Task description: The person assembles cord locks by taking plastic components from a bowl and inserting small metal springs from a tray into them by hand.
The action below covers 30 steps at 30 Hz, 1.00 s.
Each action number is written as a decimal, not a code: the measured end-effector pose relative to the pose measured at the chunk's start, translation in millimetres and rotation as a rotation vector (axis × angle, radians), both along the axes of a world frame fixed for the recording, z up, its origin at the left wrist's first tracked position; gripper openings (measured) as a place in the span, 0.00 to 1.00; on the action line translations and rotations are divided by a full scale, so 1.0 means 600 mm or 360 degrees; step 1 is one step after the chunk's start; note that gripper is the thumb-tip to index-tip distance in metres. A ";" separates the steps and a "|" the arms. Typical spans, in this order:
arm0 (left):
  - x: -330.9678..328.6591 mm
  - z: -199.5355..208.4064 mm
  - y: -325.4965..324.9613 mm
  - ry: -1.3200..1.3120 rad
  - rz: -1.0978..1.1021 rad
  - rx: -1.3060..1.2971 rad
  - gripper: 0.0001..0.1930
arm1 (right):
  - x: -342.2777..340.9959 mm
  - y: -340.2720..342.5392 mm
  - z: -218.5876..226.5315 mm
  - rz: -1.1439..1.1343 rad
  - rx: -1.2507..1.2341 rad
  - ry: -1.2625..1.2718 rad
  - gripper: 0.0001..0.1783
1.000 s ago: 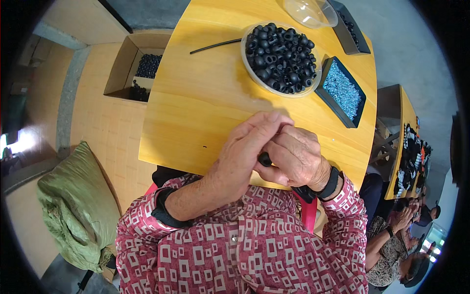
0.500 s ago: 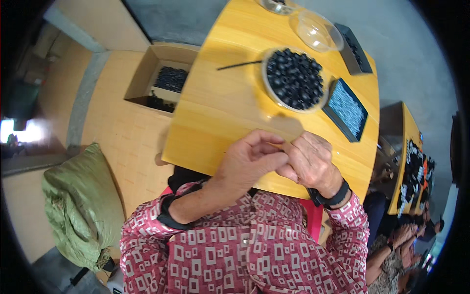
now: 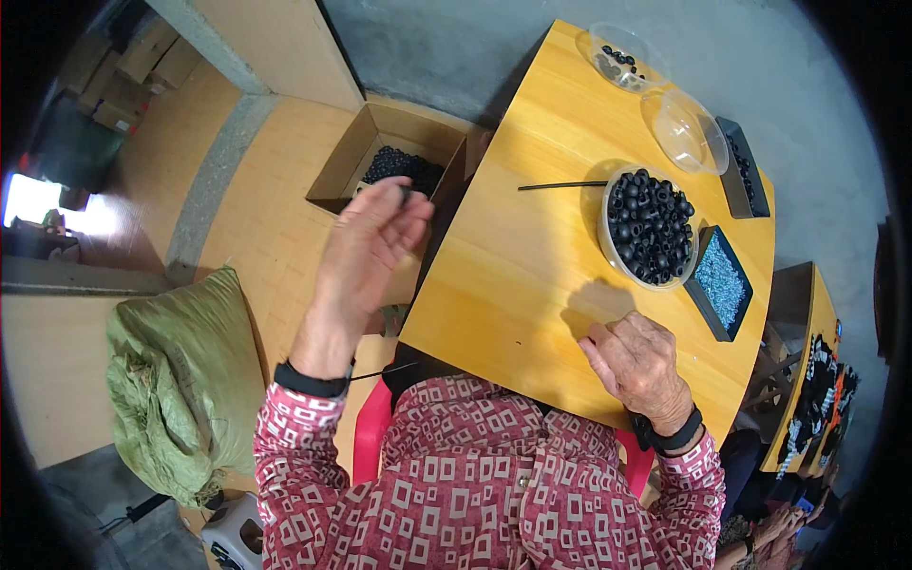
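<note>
A: Left hand [image 3: 366,249] raised beside the table [image 3: 532,285], over the cardboard box [image 3: 380,157]; fingertips pinched on a small black ring [image 3: 406,193].

B: Right hand [image 3: 638,363]?

A: Resting on the table edge, loosely curled; contents not discernible.

B: Handling?

A: Judged light, stiff, easily dropped. Pinch across the rim.

Yellow wooden table [image 3: 532,275] bears bowl of black rings [image 3: 648,228]; black stick [image 3: 562,185]; tray of blue bits [image 3: 720,282]; right hand [image 3: 638,361]
</note>
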<state>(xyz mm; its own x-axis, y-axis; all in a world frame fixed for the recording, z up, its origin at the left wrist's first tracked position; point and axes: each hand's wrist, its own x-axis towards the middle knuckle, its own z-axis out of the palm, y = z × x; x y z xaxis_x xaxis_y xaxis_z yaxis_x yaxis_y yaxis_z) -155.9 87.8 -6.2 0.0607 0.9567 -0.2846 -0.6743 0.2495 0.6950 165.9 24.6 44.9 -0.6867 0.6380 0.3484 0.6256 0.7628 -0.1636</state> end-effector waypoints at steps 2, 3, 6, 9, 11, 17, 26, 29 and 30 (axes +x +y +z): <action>-0.049 -0.046 0.038 0.0133 0.0169 -0.0063 0.17 | -0.003 -0.003 0.004 -0.0067 -0.0076 -0.0022 0.10; -0.064 -0.069 0.056 0.0116 0.0129 -0.0070 0.17 | -0.001 -0.003 0.005 -0.0108 -0.0084 -0.0039 0.10; -0.095 -0.120 0.086 0.0251 0.0309 -0.0433 0.31 | 0.010 -0.013 0.006 -0.0202 -0.0199 -0.0034 0.09; -0.058 -0.132 0.078 0.0324 0.0079 -0.0519 0.28 | 0.033 -0.035 0.009 -0.0367 -0.0347 -0.0012 0.07; -0.041 -0.128 0.074 0.0223 -0.0105 -0.0495 0.21 | 0.046 -0.053 0.013 -0.0490 -0.0386 -0.0008 0.07; 0.032 -0.010 0.074 0.0482 -0.0061 -0.0167 0.11 | 0.076 -0.065 0.022 -0.0612 -0.0423 0.0096 0.07; 0.138 0.124 0.019 0.1211 -0.0294 0.0476 0.10 | 0.101 -0.013 0.040 -0.0323 -0.0232 0.0286 0.09; 0.186 0.147 0.028 0.1918 -0.0422 0.0992 0.14 | 0.102 -0.016 0.026 -0.0237 -0.0256 0.0358 0.09; 0.207 0.152 0.036 0.2084 -0.0423 0.1216 0.16 | 0.102 -0.016 0.022 -0.0215 -0.0288 0.0368 0.09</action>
